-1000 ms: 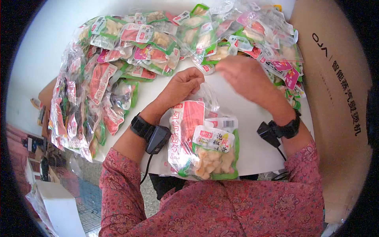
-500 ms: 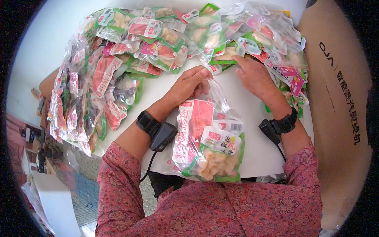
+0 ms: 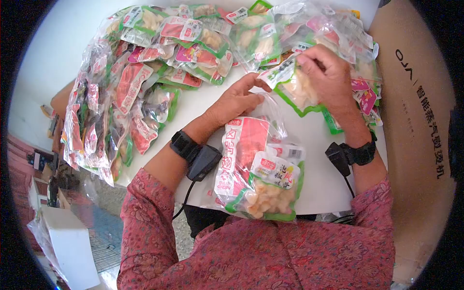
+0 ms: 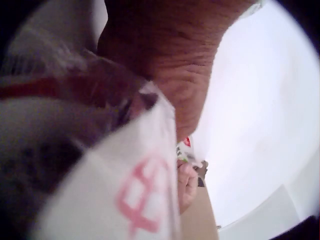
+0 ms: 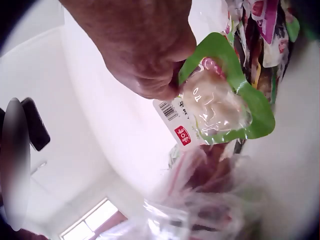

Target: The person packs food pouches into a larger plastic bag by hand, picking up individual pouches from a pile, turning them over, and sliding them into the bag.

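Observation:
A clear plastic bag (image 3: 279, 126) stands at the front edge of the white table, its open mouth upward. Inside show a red-and-white pouch (image 3: 241, 154) and a green-edged pouch (image 3: 276, 186) of pale food pieces. My left hand (image 3: 237, 101) holds the bag by its rim. Just above the mouth, my right hand (image 3: 331, 79) pinches another green-edged food pouch (image 3: 298, 92), which hangs tilted with its white label toward the left hand. In the right wrist view that pouch (image 5: 215, 102) shows its clear window and barcode, with thumb and fingers at its edge.
Filled bags of pouches (image 3: 130, 87) are heaped along the left and back of the white table (image 3: 333, 183). More bagged pouches (image 3: 333, 31) lie at the back right. A tall cardboard box (image 3: 415, 145) stands along the right edge.
My right hand reached into the back right pile, picked up a green-edged pouch and brought it over toward the bag's mouth. My left hand still holds the bag, its fingers now more spread.

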The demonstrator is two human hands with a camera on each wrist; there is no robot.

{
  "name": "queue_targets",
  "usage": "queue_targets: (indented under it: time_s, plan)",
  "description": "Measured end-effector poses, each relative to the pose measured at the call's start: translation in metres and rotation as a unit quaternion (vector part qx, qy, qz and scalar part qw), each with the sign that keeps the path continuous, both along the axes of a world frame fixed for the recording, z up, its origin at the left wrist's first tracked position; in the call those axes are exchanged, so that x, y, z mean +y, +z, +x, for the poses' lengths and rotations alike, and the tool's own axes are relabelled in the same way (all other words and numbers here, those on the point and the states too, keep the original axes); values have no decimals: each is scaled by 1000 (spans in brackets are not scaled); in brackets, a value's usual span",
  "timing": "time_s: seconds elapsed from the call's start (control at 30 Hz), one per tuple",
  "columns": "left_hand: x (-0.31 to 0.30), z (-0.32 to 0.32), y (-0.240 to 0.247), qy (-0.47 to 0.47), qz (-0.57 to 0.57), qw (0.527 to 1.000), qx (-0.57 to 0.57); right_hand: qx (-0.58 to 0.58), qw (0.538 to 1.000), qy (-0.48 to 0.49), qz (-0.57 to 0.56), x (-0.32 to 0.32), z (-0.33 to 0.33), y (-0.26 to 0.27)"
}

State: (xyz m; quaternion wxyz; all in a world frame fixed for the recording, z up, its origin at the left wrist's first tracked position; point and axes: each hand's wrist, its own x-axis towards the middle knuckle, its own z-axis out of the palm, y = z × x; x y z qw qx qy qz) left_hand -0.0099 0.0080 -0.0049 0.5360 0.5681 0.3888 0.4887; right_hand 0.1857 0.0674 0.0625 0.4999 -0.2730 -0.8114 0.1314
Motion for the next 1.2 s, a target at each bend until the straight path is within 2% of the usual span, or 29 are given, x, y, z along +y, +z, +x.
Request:
queue_targets:
  time_s: [0.1, 0.17, 0.2, 0.33, 0.43, 0.47, 0.5, 0.53, 0.6, 0.63, 0.7, 0.73, 0.8, 0.83, 0.87, 0.9, 0.93, 1.0, 1.07, 1.13, 1.2]
  plan:
    - [-9, 6, 3, -14, -44, 999, -25, -66, 997, 37, 28, -6, -9, -11]
    - [-8, 4, 3, -55, -49, 997, -13, -60, 996, 32, -63, -10, -16, -20]
    - [-9, 5, 5, -34, -82, 996, -2, 10, 992, 74, -103, -9, -21, -27]
    - [-7, 4, 0, 5, -78, 997, -6, -25, 992, 112, -48, -5, -22, -38]
    - [-12, 3, 9, -16, -88, 995, -45, -42, 989, 107, -95, 1, -18, -44]
    - [-11, 4, 8, -16, -89, 995, -46, -51, 983, 105, -143, 3, -16, -42]
    - [-10, 7, 8, 16, -81, 994, -69, -60, 974, 103, -191, 5, -14, -40]
    - [-9, 9, 7, 49, -73, 992, -91, -61, 974, 104, -192, 7, -13, -40]
    - [-8, 5, 6, 22, -79, 992, -93, -32, 941, 172, -289, 10, -12, -38]
    - [-8, 3, 6, -6, -84, 992, -95, -33, 941, 172, -289, 10, -11, -34]
    - [-7, 3, 1, -8, -88, 990, -111, -29, 879, 222, -422, 8, -7, -28]
    - [-6, 3, 0, -10, -91, 988, -127, -29, 879, 221, -422, 9, -6, -29]
    - [-6, 3, -1, -15, -98, 986, -133, -15, 813, 275, -512, 14, -2, -30]
    - [-6, 3, 0, -19, -104, 985, -138, -15, 813, 274, -513, 17, -1, -30]
    - [-6, 1, 0, -19, -105, 985, -139, -18, 843, 268, -466, 20, -1, -30]
    - [-4, -2, 0, -60, -99, 987, -111, -21, 871, 261, -417, 21, -1, -29]
    - [-3, -3, -1, -101, -92, 987, -84, -21, 871, 261, -417, 19, -1, -29]
    - [-5, 8, -5, -72, -87, 990, -90, 76, 865, 230, -439, 14, -5, -28]
    - [-4, 11, -6, -44, -81, 991, -96, 83, 872, 216, -431, 12, -8, -31]
    - [-3, 5, -6, -81, -114, 990, -38, 89, 878, 202, -424, 13, -11, -40]
    - [-4, 4, -6, -70, -124, 989, -45, 147, 834, 224, -482, 17, -15, -52]
